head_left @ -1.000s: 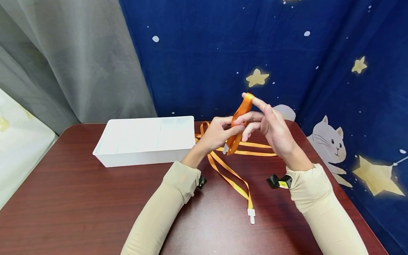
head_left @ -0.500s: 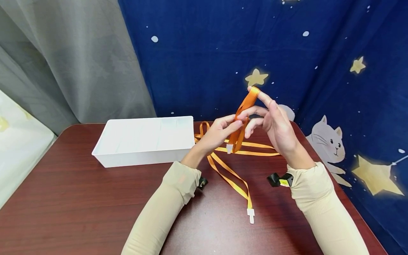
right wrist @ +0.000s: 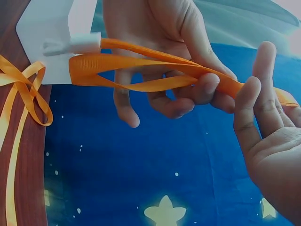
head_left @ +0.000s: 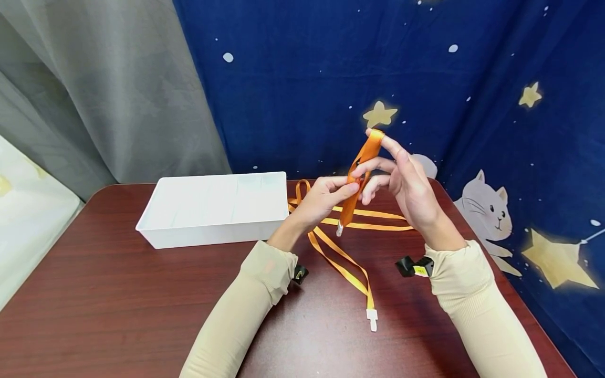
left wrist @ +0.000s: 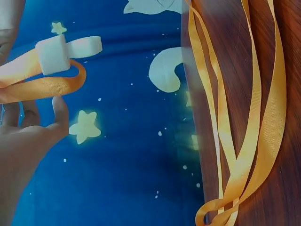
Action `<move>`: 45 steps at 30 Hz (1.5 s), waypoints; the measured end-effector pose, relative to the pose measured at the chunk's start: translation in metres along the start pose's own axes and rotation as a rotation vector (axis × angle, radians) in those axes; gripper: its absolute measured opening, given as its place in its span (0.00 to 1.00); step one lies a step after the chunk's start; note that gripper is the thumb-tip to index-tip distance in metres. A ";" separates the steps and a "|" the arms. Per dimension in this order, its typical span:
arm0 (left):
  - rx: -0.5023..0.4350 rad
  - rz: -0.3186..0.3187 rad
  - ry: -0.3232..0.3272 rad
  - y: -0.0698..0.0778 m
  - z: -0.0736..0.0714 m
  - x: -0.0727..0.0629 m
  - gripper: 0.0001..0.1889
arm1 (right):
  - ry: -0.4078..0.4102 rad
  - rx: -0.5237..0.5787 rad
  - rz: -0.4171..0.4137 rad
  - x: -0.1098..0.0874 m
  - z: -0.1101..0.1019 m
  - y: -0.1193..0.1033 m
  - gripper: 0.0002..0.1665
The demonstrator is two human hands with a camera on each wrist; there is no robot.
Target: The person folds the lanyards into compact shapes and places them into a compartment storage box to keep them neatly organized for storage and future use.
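Note:
Above the table, a folded orange lanyard (head_left: pixel 369 151) is stretched between both hands. My left hand (head_left: pixel 317 203) pinches its middle between thumb and fingers. The top loop passes over the raised index finger of my right hand (head_left: pixel 412 191), whose other fingers bend against the strap. A white plastic clip (head_left: pixel 339 229) hangs at the bundle's lower end, and the left wrist view shows this clip (left wrist: pixel 53 55) beside a strap fold. Other orange lanyards (head_left: pixel 371 301) lie loose on the table below, one ending in a white clip (head_left: pixel 372 319) towards the front.
Left of the hands, a white rectangular box (head_left: pixel 212 234) stands on the dark red wooden table (head_left: pixel 118 294). Behind the table hang a grey curtain (head_left: pixel 132 94) and a blue star-patterned curtain (head_left: pixel 302 94). A black wrist device (head_left: pixel 415 266) sits at the right cuff.
Both hands first shifted slightly, the right one up and rightward with the loop. The lanyard bundle has since turned, so its strap looks narrower and the hanging clip shows edge-on.

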State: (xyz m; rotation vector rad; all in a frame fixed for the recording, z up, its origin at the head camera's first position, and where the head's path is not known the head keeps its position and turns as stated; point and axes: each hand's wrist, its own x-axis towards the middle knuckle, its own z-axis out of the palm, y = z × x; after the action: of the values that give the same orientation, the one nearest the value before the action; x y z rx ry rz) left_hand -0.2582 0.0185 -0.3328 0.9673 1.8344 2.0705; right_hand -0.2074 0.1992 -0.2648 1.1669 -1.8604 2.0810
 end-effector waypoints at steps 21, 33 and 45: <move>0.304 0.172 0.141 -0.001 -0.008 0.002 0.09 | -0.053 0.062 -0.036 -0.009 0.003 0.000 0.32; 0.272 0.198 0.236 0.009 -0.018 0.006 0.11 | -0.064 -0.010 -0.050 -0.025 0.012 0.000 0.30; 0.276 0.251 0.268 0.027 -0.024 0.007 0.10 | 0.219 -0.185 0.099 -0.029 0.023 0.010 0.16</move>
State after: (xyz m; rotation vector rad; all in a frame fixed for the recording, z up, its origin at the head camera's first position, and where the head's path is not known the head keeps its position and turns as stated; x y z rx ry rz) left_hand -0.2709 -0.0029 -0.3053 1.0783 2.2883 2.2212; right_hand -0.1824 0.1879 -0.2909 0.7861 -1.9882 1.9432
